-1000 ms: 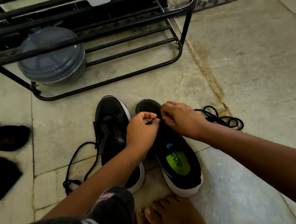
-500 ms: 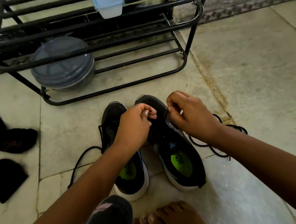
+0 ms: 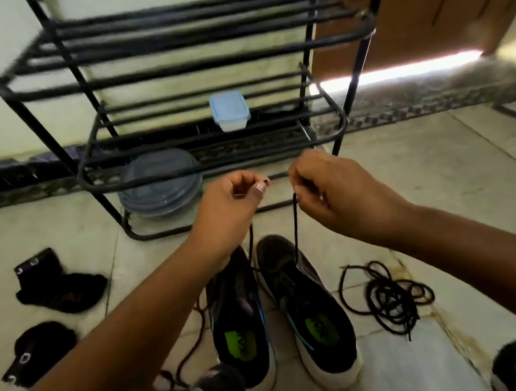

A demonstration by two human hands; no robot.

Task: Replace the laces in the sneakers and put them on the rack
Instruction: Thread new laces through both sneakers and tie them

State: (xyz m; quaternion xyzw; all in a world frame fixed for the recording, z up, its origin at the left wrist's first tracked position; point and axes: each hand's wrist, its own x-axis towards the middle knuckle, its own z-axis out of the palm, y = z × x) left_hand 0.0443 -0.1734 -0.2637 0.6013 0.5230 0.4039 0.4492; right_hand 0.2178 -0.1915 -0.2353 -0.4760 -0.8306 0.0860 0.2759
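Pale stone floor (image 3: 408, 179), with a black metal rack (image 3: 192, 65) against a light wall. On the rack's middle shelf, a small blue-lidded box (image 3: 229, 111); under it, on the lowest bars, a round grey lidded container (image 3: 159, 181).

Two black sneakers (image 3: 307, 311) side by side on the floor, toes toward the rack, green insoles showing. Left hand (image 3: 232, 204) and right hand (image 3: 329, 194) raised above the toes, each with fingers curled, pinching one end of a black lace (image 3: 294, 223). Both strands running straight down to the front of the right sneaker; taut.

Loose coil of black lace (image 3: 391, 299) on the floor just right of the sneakers. Another dark cord (image 3: 189, 345) trailing left of the left sneaker. Two black socks (image 3: 59, 289) well apart to the left.
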